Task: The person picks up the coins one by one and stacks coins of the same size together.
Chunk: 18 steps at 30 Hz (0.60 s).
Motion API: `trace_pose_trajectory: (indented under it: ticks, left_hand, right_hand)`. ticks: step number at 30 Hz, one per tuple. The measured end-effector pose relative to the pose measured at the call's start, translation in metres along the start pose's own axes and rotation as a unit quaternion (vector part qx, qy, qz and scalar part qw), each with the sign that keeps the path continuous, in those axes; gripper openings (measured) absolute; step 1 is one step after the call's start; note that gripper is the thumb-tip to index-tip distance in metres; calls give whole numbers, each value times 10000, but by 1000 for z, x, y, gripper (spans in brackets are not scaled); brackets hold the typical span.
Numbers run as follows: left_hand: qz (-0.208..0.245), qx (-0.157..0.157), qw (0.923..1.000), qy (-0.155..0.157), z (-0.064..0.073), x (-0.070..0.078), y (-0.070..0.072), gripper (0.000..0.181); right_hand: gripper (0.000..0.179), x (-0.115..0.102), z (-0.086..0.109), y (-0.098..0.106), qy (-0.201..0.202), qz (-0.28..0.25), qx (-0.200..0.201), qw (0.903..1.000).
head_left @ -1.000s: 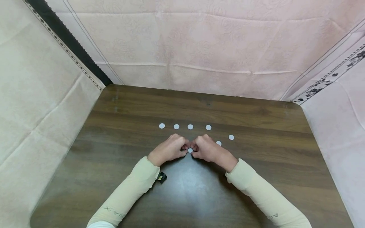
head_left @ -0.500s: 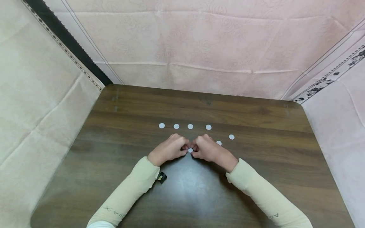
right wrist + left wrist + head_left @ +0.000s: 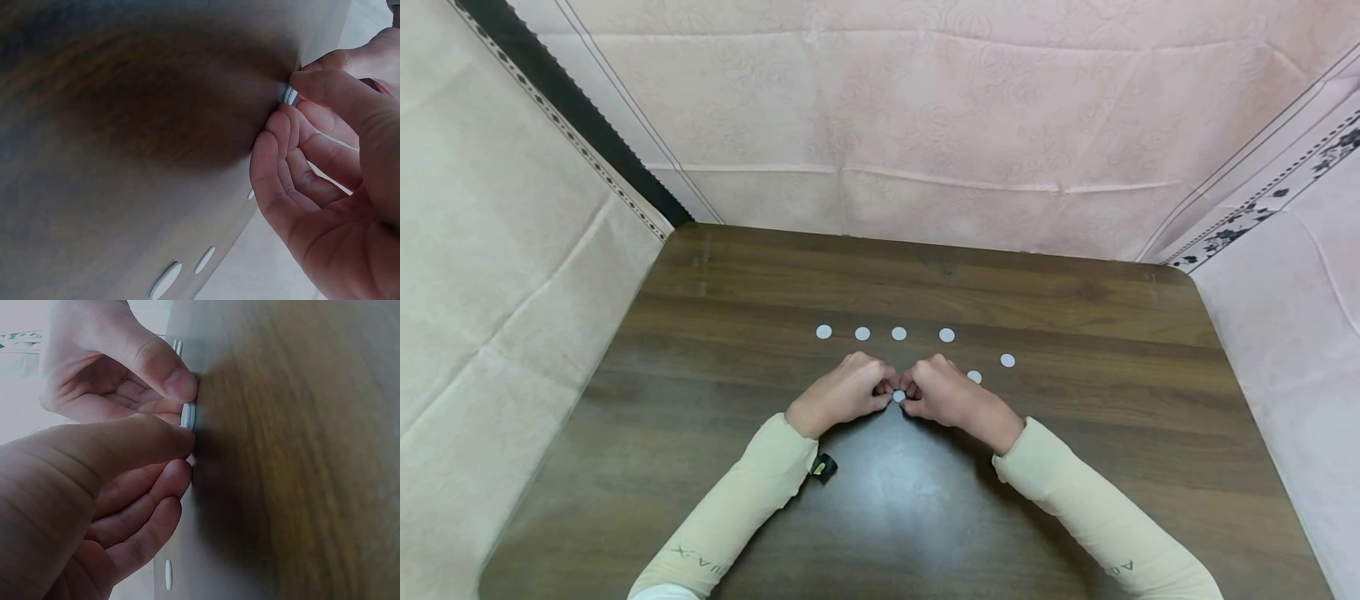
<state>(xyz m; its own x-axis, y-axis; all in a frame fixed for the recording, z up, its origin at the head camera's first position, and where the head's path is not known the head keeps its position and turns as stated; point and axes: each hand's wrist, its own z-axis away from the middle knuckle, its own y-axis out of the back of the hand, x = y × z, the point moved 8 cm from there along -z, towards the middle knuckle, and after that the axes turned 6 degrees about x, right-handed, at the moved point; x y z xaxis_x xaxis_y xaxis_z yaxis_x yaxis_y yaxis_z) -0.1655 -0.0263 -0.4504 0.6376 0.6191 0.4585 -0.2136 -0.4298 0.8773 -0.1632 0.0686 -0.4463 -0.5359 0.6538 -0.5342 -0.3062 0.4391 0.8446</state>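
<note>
Both hands meet over the middle of the brown wooden table (image 3: 775, 517). Between their fingertips sits a small stack of thin white round discs (image 3: 899, 396), low on the tabletop. Two layers of the stack (image 3: 189, 416) show in the left wrist view, with a thumb at either side. My left hand (image 3: 847, 392) pinches the stack from the left, thumb toward me and fingers curled behind. From the right, my right hand (image 3: 951, 393) pinches the same stack (image 3: 289, 95). One loose white disc (image 3: 974, 377) lies just behind the right hand, partly covered by it.
Several white discs lie flat in a row beyond the hands, from the leftmost disc (image 3: 823, 332) to the rightmost disc of the row (image 3: 947, 335). Another disc (image 3: 1007, 360) rests farther right. A pale cloth wall (image 3: 887, 125) rises behind the table's far edge.
</note>
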Motion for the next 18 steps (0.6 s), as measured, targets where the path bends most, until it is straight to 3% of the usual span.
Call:
trace_pose_trajectory:
  ticks: [10,12,18]
  left_hand:
    - [-175,56,9998,15,7,-9,10,7]
    - [-223,85,9997,43,9,-13,17,10]
    - [-308,231,9979,517,17,-35,50,24]
  right_hand:
    - [3,-1,1,0,5,65,-10,10000]
    - [3,-1,1,1,21,69,9,10000]
    - [3,-1,1,1,-28,3,72,10000]
